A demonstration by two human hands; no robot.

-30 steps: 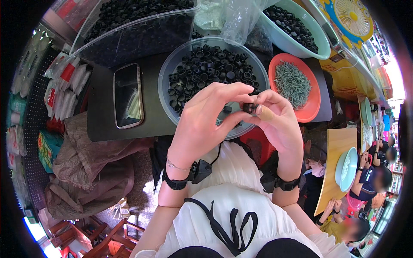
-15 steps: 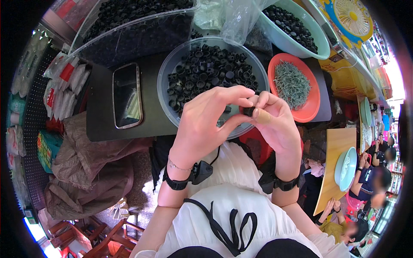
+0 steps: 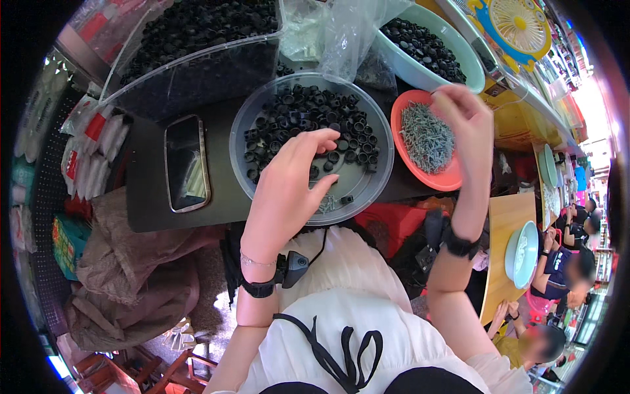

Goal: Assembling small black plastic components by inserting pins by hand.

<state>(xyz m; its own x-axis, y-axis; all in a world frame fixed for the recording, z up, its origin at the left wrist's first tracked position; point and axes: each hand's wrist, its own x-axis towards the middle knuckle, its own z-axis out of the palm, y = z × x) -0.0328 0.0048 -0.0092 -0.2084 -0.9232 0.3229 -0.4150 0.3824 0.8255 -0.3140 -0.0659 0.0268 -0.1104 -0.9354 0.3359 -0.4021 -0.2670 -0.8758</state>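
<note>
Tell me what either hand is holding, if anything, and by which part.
The left hand shows nothing in its open grip. The right hand is blurred at its grip, so any hold there cannot be told.

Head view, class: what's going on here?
The wearer's left hand hangs over a clear round tub of small black caps, open and empty. The right hand is over the upper edge of an orange-red dish of grey screw-like pieces; its grip is too blurred to tell if it holds anything.

own hands (image 3: 285, 174) (image 3: 469, 115): 2 | orange bowl (image 3: 438, 180): 1 | phone (image 3: 178, 161): 1 | fan (image 3: 518, 23): 1
</note>
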